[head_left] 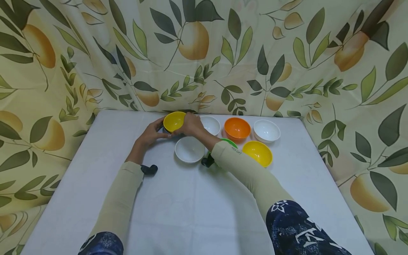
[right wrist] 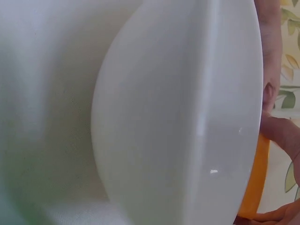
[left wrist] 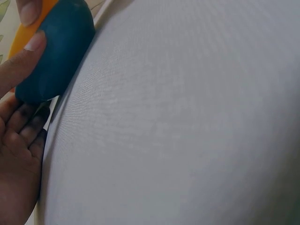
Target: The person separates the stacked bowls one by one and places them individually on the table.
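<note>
A yellow bowl (head_left: 173, 121) sits inside a teal bowl (left wrist: 61, 51) at the table's back left. My left hand (head_left: 150, 135) holds the teal bowl from the left, its thumb on the outer wall and its other fingers partly hidden behind. On the right side, my right hand (head_left: 192, 124) grips the yellow bowl; its fingertips are partly hidden in the head view. A white bowl (head_left: 190, 150) stands just in front of the hands, and it fills much of the right wrist view. Another white bowl (head_left: 211, 124) is right of the right hand.
Farther right stand an orange bowl (head_left: 237, 129), a white bowl (head_left: 267, 131) and a yellow bowl (head_left: 257, 153). A green bowl (head_left: 230, 142) is partly covered by the right forearm. Patterned cloth (head_left: 204, 85) hangs behind the white-covered table (head_left: 178, 212).
</note>
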A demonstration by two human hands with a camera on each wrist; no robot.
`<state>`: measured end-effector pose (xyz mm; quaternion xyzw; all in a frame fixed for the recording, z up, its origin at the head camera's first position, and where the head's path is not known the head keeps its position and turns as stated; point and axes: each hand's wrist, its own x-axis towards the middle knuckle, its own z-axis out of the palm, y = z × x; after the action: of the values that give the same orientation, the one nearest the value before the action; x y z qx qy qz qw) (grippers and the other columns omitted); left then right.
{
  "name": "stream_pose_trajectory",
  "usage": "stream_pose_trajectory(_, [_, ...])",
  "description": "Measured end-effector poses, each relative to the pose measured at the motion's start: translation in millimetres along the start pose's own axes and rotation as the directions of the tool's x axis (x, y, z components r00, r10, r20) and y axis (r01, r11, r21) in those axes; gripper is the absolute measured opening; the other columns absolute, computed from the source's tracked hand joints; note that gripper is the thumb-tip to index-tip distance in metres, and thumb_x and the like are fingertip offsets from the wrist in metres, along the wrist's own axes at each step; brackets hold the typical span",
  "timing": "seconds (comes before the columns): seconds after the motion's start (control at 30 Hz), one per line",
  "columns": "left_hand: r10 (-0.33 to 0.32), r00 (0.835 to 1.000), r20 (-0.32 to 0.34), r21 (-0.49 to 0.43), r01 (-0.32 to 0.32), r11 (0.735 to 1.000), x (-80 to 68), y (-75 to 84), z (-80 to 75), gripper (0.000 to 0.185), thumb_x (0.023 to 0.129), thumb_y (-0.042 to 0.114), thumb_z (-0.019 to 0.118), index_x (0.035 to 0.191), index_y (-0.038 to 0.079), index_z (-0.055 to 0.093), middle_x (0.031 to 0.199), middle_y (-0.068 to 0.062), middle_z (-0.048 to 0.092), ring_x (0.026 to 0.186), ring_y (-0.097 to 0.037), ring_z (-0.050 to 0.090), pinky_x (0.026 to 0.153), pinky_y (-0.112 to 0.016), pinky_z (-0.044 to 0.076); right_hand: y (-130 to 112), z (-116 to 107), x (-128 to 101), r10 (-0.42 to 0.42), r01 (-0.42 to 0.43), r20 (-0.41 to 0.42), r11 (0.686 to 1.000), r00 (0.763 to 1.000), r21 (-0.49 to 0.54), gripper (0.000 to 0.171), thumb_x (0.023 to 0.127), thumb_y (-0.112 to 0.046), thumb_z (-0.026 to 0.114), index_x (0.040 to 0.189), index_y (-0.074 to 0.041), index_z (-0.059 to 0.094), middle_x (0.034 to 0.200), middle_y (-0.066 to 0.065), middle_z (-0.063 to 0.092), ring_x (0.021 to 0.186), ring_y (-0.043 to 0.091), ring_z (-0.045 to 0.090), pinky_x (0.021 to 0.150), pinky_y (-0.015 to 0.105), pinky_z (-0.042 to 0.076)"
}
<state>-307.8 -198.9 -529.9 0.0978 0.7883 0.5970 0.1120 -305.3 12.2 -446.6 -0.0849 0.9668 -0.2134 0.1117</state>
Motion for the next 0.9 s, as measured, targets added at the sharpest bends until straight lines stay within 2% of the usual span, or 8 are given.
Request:
stream_pose_trajectory(0.17, [0.019, 1.0, -0.007, 0.0, -0.019, 1.0, 0.0, -0.7, 0.1, 0.1, 0.083, 0.004, 0.089, 0.166, 0.016, 0.035, 0.17, -0.006, 0.033, 0.158, -0.027, 0.025, 0.129, -0.042, 0.02, 2, -3, -3, 0.002, -0.002, -0.006, 0.997, 1.0, 0.078, 0.099, 0.074, -0.049, 0.096, 0.145, -0.001, 0.045, 0.127, 0.012, 0.06, 0.111, 0.026, 0.059, 0.101, 0.036, 0.054])
stream_pose_trajectory(0.4, [0.001, 1.0, -0.007, 0.013, -0.001, 1.0, 0.6, -1.4, -0.2, 0.101, 0.083, 0.005, 0.089, 0.166, 0.017, 0.033, 0.171, -0.005, 0.031, 0.158, -0.027, 0.024, 0.129, -0.041, 0.019, 3, -7, -7, -0.022, 0.022, 0.002, 0.991, 1.0, 0.135, 0.095, 0.077, -0.043, 0.095, 0.145, -0.001, 0.044, 0.129, 0.012, 0.058, 0.114, 0.026, 0.058, 0.104, 0.036, 0.053])
stream_pose_trajectory(0.6, [0.003, 1.0, -0.005, 0.017, -0.003, 1.0, 0.3, -0.7, -0.1, 0.101, 0.083, 0.005, 0.089, 0.166, 0.016, 0.033, 0.171, -0.005, 0.031, 0.158, -0.026, 0.024, 0.129, -0.039, 0.02, 4, -11, -11, -0.041, 0.045, -0.029, 0.987, 0.999, 0.154, 0.092, 0.077, -0.041, 0.096, 0.143, -0.001, 0.046, 0.128, 0.012, 0.059, 0.113, 0.026, 0.058, 0.105, 0.038, 0.052])
stream_pose_trajectory(0.9, [-0.011, 1.0, -0.013, 0.03, 0.011, 0.999, 0.7, -0.7, -0.5, 0.103, 0.081, 0.008, 0.091, 0.166, 0.016, 0.034, 0.171, -0.006, 0.031, 0.158, -0.028, 0.024, 0.129, -0.041, 0.02, 3, -20, -19, -0.096, 0.121, -0.1, 0.953, 0.99, 0.278, 0.085, 0.073, -0.029, 0.099, 0.141, -0.008, 0.052, 0.126, 0.006, 0.062, 0.112, 0.023, 0.058, 0.105, 0.04, 0.05])
